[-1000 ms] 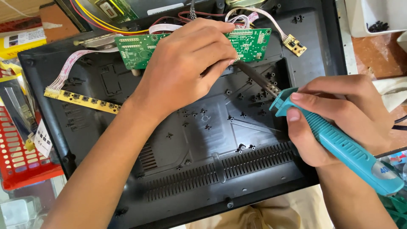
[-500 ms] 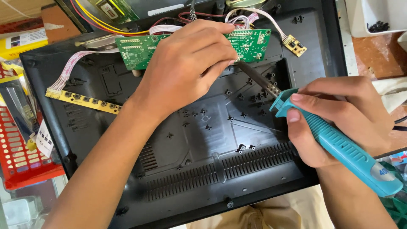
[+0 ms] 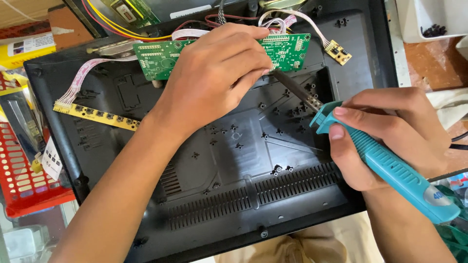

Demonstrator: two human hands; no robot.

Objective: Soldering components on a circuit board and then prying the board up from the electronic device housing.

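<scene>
Two hands at work over an opened black plastic rear cover [image 3: 234,160], read from left to right. At far left, a red perforated tray [image 3: 24,180] sits beside the cover; inside the cover lies a narrow yellow button strip [image 3: 95,116], joined by a flat ribbon cable [image 3: 80,80] to the green circuit board [image 3: 161,61]. My left hand [image 3: 214,83] rests on that board, fingers curled, fingertips pinched down at its lower edge near the centre, just where the metal tip of the soldering iron [image 3: 385,165] arrives. I cannot tell whether anything small is held between those fingertips. The board lies along the cover's upper edge, largely hidden under my hand. I judge it light, stiff and fragile: best held by its bare edges or pressed flat on clear laminate, never by the ribbon or wires, which would tear at their connectors. At upper right a small yellow daughter board [image 3: 338,51] hangs on thin wires. My right hand [image 3: 390,136] is closed fully around the iron's teal handle, thumb along the front; the handle looks ribbed and secure, the dark shaft is to be avoided.
</scene>
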